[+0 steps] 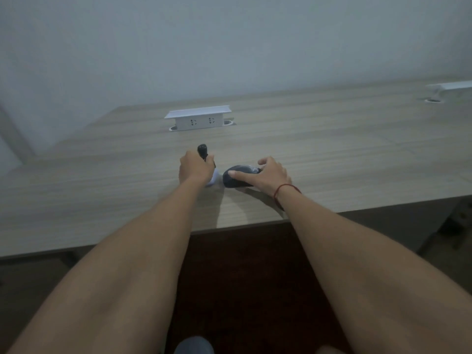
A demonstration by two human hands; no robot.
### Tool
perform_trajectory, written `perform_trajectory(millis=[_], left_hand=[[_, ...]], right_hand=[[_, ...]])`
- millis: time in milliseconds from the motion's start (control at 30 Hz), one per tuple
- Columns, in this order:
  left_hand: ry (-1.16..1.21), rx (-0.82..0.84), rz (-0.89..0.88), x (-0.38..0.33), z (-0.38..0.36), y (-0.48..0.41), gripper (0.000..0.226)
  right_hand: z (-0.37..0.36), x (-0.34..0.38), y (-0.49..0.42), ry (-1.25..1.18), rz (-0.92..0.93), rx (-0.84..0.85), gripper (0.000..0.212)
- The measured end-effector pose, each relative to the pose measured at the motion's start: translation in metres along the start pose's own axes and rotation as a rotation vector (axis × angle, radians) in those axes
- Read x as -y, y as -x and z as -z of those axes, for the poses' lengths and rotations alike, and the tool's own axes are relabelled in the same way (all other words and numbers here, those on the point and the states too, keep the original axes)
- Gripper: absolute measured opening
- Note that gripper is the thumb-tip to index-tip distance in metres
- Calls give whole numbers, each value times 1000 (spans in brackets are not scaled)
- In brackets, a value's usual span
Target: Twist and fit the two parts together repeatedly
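- left hand (195, 167): fingers curled round a slim black tool (203, 151), handle end sticking out far of the fist. Tool type unclear; too blurred.
- small pale object (214, 178) just under/near that fist, on the desk. Can't tell what it is, or whether the hand touches it.
- right hand (268, 175): draped over a dark rounded mouse-like object (236, 178), thumb laid along its near-left side, fingers curved over the far side. Gripping it, pinned to the desk (332, 154).
- both things sit mid-desk, near the front edge, just beside each other.
- handling, my read: dark object is a rigid smooth shell, light, likely slippery. Hold by the flanks, not the top.
- tool: stiff, light; grip mid-shaft as it is now.
- white socket box (198, 118) far of the hands; second white fitting (444, 90) far right.
- red cord (281, 191) on the right wrist.
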State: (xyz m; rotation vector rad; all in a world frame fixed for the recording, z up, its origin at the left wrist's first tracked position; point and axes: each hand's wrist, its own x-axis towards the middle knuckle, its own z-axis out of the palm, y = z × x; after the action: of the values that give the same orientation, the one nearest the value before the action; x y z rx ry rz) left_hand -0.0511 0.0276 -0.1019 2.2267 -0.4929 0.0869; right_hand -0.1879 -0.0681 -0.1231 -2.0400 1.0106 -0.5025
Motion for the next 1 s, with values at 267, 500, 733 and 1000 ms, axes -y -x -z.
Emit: perform_trajectory(millis=[267, 500, 733, 1000], left_hand=[[264, -48, 13, 2, -1, 4, 40], [348, 71, 110, 0, -3, 4, 39], [468, -17, 75, -3, -1, 11, 36], [337, -4, 19, 3, 7, 13, 36]], right_hand=[[-15, 11, -3, 21, 12, -73, 80], [-8, 12, -12, -136, 62, 176, 69], [-11, 18, -9, -18, 41, 180, 71], [-17, 16, -6, 117, 84, 124, 82]])
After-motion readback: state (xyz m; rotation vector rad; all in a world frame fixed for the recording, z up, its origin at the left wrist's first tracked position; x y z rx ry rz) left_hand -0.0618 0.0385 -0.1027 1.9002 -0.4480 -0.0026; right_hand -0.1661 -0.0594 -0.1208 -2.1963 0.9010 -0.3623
